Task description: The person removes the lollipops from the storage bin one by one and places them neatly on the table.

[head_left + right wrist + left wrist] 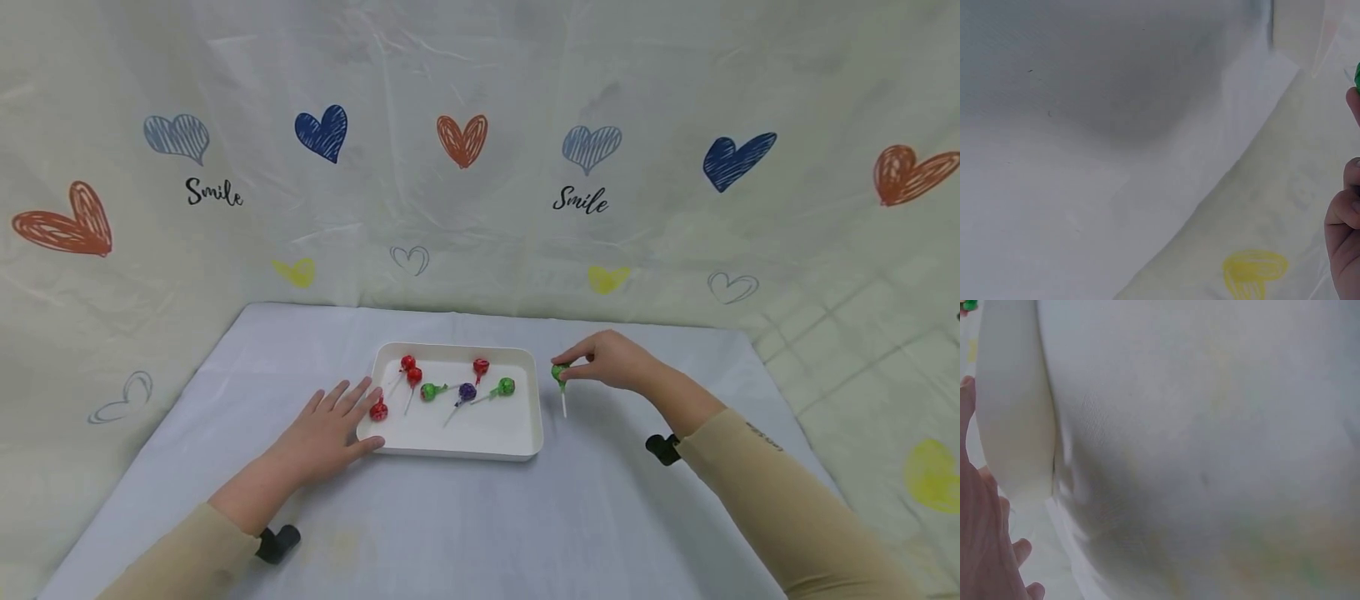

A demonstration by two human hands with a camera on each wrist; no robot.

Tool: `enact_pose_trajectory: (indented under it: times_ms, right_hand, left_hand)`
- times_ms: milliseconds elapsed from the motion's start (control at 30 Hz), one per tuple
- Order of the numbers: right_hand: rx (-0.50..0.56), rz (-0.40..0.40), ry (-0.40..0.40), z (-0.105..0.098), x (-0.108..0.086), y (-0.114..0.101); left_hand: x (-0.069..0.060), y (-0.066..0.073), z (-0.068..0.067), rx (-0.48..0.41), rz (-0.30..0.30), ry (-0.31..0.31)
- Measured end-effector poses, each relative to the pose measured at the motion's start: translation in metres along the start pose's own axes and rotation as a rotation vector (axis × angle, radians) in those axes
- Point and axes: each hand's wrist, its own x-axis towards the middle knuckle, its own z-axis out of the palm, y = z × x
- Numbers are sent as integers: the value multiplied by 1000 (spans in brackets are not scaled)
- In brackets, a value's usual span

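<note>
A white rectangular tray (480, 437) sits mid-table with several wrapped lollipops on it. Red ones lie towards its left and back, among them a red lollipop (378, 411) beside my left fingers. A purple lollipop (467, 392) lies near the middle, between two green ones, the right one being a green lollipop (507, 386). My left hand (326, 433) rests at the tray's left edge, fingers straight and spread. Just right of the tray, my right hand (611, 360) pinches another green lollipop (559, 372) by its head, stick pointing down. Only its green wrapper (1357, 76) shows in the right wrist view.
A white cloth covers the table (420, 525). Behind and at the sides hangs a pale curtain (510, 67) printed with hearts and "Smile". A black strap piece (279, 544) shows at the left wrist, another black piece (663, 450) at the right.
</note>
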Motion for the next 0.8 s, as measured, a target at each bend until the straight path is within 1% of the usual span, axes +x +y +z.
enact_pose_trajectory:
  times_ms: [67, 300, 433, 500, 633, 800]
  right_hand:
    - [1, 10, -4, 2, 0, 2]
    - [-5, -10, -31, 13, 1, 11]
    - [-8, 15, -50, 21, 4, 17]
    - [-26, 17, -55, 24, 7, 19]
    - [-55, 14, -67, 30, 12, 19]
    - [-86, -3, -87, 34, 15, 15]
  left_hand:
    - [0, 0, 0, 3, 2, -1]
    - [0, 3, -1, -7, 2, -2]
    - [1, 5, 0, -8, 9, -11]
    - [2, 5, 0, -8, 4, -18]
    - [2, 4, 2, 3, -6, -21]
    - [2, 2, 2, 12, -3, -21]
